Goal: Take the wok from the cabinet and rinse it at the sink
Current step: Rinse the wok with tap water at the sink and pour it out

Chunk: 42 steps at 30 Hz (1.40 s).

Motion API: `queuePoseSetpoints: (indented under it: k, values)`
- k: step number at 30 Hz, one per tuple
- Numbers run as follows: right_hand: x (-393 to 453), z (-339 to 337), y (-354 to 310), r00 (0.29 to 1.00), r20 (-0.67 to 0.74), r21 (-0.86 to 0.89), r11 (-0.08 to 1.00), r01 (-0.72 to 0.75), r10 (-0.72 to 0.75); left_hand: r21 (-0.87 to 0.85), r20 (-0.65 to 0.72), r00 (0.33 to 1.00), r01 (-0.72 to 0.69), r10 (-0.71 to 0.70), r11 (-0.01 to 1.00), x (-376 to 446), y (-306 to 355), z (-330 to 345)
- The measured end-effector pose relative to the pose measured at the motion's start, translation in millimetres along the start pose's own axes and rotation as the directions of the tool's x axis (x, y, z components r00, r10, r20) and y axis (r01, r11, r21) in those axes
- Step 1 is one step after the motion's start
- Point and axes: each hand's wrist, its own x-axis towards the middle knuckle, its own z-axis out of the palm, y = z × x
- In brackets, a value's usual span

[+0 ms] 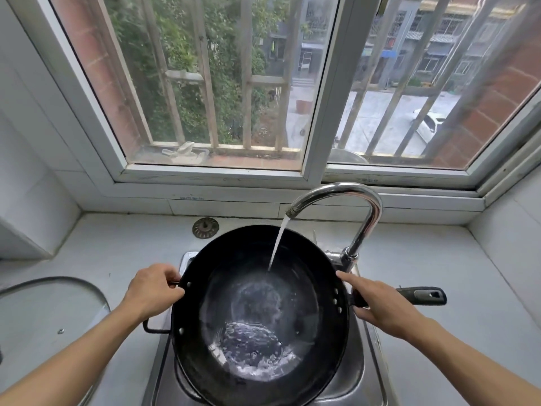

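Observation:
A black wok [260,291] sits tilted over the steel sink [355,373], with water pooled in its near side. A stream from the chrome tap [345,200] runs into the wok's far wall. My left hand [153,290] grips the small loop handle on the wok's left rim. My right hand [383,306] grips the long black handle [424,295] where it meets the right rim, with the forefinger stretched along the rim.
A glass lid [49,315] lies on the pale counter at the left. A round metal sink strainer [205,227] rests on the counter behind the wok. A barred window fills the wall behind the sink. Tiled walls close in both sides.

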Motion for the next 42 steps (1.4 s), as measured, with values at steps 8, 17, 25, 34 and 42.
queuePoseSetpoints:
  k: [8,17,25,34,42]
  values:
    - [0.3,14.2,7.1,0.995,0.096,0.066,0.997,-0.035,0.029,0.004,0.019,1.0,0.019,-0.019,1.0,0.7,-5.7,11.7]
    - [-3.0,30.5,11.7,0.985,0.162,0.131,0.989,-0.074,0.053,0.084,0.051,0.999,-0.004,0.0,0.996,-0.8,-15.6,22.7]
    - [-2.6,39.8,13.7,0.985,0.159,0.163,0.982,-0.098,0.072,0.128,-0.003,0.998,-0.054,0.055,0.99,1.7,-16.4,31.0]
    - [0.3,47.3,20.0,0.983,0.162,0.134,0.985,-0.113,0.091,0.227,-0.068,0.979,-0.171,0.191,0.959,2.2,-20.2,35.7]
    - [34.6,29.2,2.0,1.0,0.023,0.08,0.997,0.019,-0.021,0.35,-0.082,0.967,-0.198,0.241,0.916,-6.5,-8.7,38.6]
